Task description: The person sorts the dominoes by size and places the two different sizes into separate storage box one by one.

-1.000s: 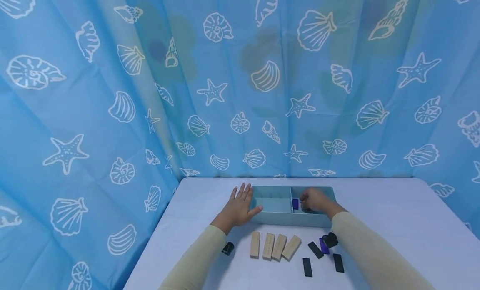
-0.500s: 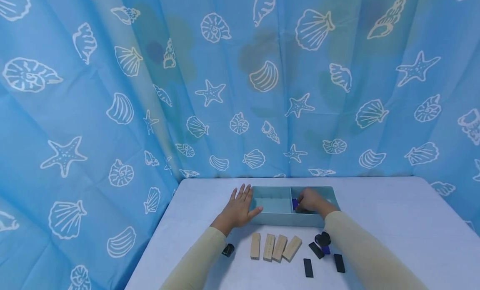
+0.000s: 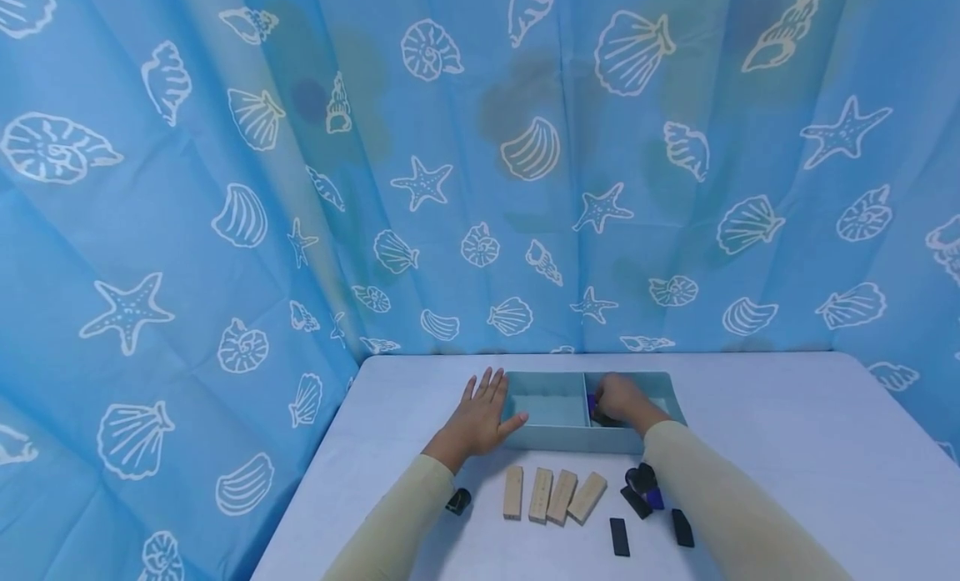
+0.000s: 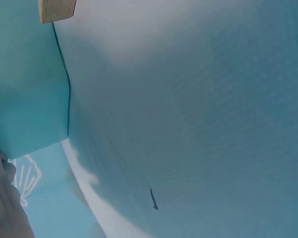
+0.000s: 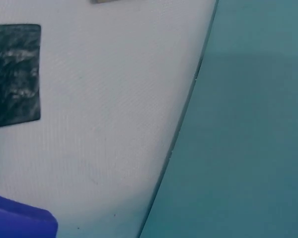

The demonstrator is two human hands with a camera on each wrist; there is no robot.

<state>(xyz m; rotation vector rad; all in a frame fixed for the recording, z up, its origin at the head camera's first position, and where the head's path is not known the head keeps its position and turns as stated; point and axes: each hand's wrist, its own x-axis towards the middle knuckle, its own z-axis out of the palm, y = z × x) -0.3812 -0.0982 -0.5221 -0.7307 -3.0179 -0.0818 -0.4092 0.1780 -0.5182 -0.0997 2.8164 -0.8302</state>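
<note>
My left hand (image 3: 476, 423) lies with spread, straight fingers against the left end of the pale blue-green two-compartment box (image 3: 570, 440). In the left wrist view only part of that hand (image 4: 7, 198) shows, beside the box wall (image 4: 30, 99). My right hand (image 3: 624, 399) reaches down into the box's right compartment, its fingers bent beside the divider. A purple block (image 3: 592, 404) shows at its fingertips, with something dark beneath. The hand hides whether it grips either. The right wrist view shows the box's outer wall (image 5: 238, 139) but no fingers.
Several wooden blocks (image 3: 540, 496) lie in front of the box. To their right are flat black blocks (image 3: 619, 537) and another purple block (image 3: 655, 498), close to the right wrist camera (image 3: 642, 478). A shell-patterned blue curtain (image 3: 480, 189) hangs behind the white table (image 3: 787, 448).
My right hand has shifted slightly left, up to the purple block beside the divider, now partly covering it. The left hand has stayed in place on the box.
</note>
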